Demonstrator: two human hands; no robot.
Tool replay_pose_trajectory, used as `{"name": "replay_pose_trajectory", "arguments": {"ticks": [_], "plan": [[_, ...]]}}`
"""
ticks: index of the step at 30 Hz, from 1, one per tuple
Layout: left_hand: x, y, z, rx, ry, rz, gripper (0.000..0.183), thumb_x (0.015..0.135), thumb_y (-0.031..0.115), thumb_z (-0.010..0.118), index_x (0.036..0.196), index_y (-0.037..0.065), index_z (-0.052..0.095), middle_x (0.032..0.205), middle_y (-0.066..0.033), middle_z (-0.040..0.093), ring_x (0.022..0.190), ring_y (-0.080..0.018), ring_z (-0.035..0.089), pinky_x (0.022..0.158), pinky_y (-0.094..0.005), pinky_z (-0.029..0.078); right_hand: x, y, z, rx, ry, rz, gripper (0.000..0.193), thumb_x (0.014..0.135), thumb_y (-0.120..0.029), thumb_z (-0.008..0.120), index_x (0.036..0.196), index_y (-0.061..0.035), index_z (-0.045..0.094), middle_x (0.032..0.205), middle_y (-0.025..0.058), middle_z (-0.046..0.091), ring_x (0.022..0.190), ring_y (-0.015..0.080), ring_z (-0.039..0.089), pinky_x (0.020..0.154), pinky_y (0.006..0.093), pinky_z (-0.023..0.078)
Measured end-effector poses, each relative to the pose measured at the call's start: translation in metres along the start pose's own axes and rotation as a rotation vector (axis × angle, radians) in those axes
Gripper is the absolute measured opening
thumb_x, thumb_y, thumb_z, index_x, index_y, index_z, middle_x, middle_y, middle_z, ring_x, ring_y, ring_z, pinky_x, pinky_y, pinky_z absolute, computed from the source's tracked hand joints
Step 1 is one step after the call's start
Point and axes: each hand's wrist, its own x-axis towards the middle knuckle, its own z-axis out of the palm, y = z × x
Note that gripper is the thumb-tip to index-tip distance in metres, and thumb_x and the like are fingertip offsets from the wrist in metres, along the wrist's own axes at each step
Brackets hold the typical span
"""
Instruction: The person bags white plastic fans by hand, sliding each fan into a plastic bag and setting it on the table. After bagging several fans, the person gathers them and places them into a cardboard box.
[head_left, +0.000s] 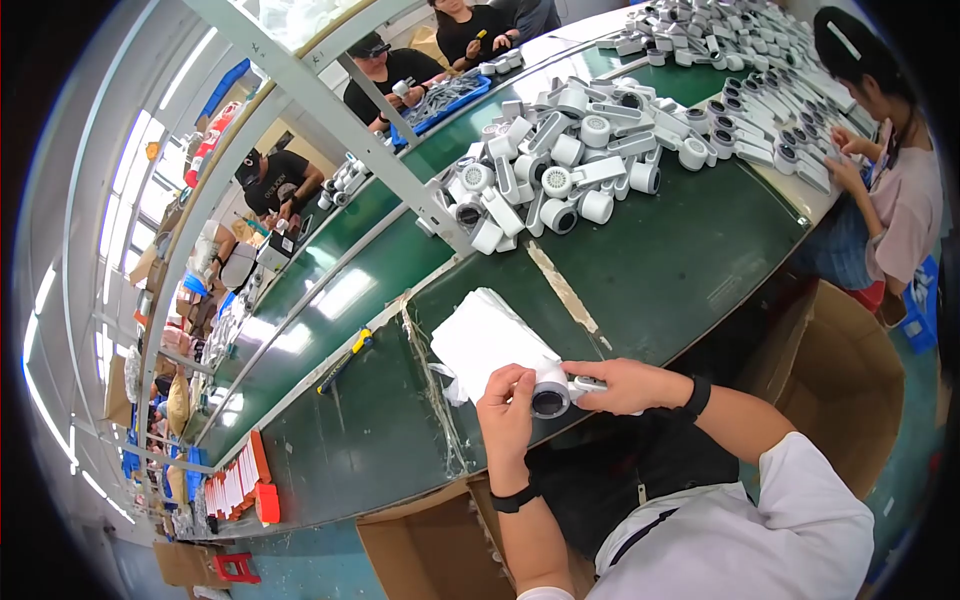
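Note:
Between my two hands, just above the near edge of the green bench, is a white plastic device (550, 400) with a round head and a dark ring-shaped end. My left hand (508, 415) is closed on the side of the round head, thumb and fingers pinching it. My right hand (625, 388) grips its narrower part from the right; the fingers partly hide that part. Right behind the device, a stack of white sheets (490, 335) lies on the bench. Similar white round-headed devices form a large heap (580, 150) farther back.
A yellow-and-black cutter (345, 360) lies to the left near a metal frame (350, 120). Red bins with white cards (240, 480) stand at far left. Cardboard boxes (840, 370) flank me below the bench. A co-worker (900, 190) sits at right; others work across the bench.

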Motion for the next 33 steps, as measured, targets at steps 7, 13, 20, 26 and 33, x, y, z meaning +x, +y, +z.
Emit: {"name": "replay_pose_trajectory", "arguments": {"ticks": [7,13,20,26,33], "plan": [[-0.019,0.019,0.038,0.680,0.055,0.511,0.009,0.084,0.004,0.069,0.092,0.000,0.069,0.100,-0.0103,0.058,0.072,-0.0212,0.059,0.066,-0.0307,0.049,0.013,0.005,0.026,0.521,0.142,0.018,0.066,0.089,-0.017,0.058,0.149,-0.0130,0.032,0.091,0.0087,0.065,0.066,0.0175,0.064,0.063,0.0300,0.052],[-0.040,0.001,0.048,0.414,-0.019,0.490,0.006,0.086,0.004,0.068,0.091,0.001,0.068,0.090,-0.0096,0.063,0.068,-0.0185,0.060,0.061,-0.0271,0.048,0.029,0.016,0.040,0.813,0.376,-0.253,0.070,0.088,0.000,0.054,0.150,-0.0046,0.023,0.104,0.0115,0.063,0.096,0.0165,0.061,0.082,0.0299,0.050],[-0.052,-0.017,0.027,-0.286,-0.021,0.054,0.017,0.096,0.008,0.056,0.112,0.000,0.055,0.100,-0.0090,0.061,0.069,-0.0138,0.060,0.064,-0.0271,0.052,0.036,0.014,0.044,0.943,0.361,-0.208,0.027,0.098,-0.018,0.055,0.121,-0.0042,0.053,0.104,0.0042,0.063,0.092,0.0094,0.061,0.078,0.0258,0.050],[-0.049,-0.024,0.039,-0.426,0.143,-0.167,0.038,0.100,0.014,0.049,0.136,0.006,0.039,0.124,-0.0098,0.053,0.102,-0.0209,0.060,0.080,-0.0362,0.053,0.052,0.005,0.073,0.546,0.691,-0.345,0.025,0.096,-0.015,0.051,0.116,-0.0015,0.056,0.096,0.0124,0.064,0.082,0.0184,0.060,0.074,0.0313,0.049],[-0.051,-0.034,0.006,-0.799,-0.047,-0.241,0.044,0.098,0.025,0.053,0.138,0.012,0.040,0.125,-0.0093,0.054,0.099,-0.0269,0.057,0.070,-0.0425,0.050,0.041,0.002,0.051,0.039,1.015,-0.616,0.014,0.089,-0.011,0.058,0.095,-0.0055,0.068,0.089,0.0096,0.064,0.082,0.0305,0.058,0.073,0.0397,0.048]]}}
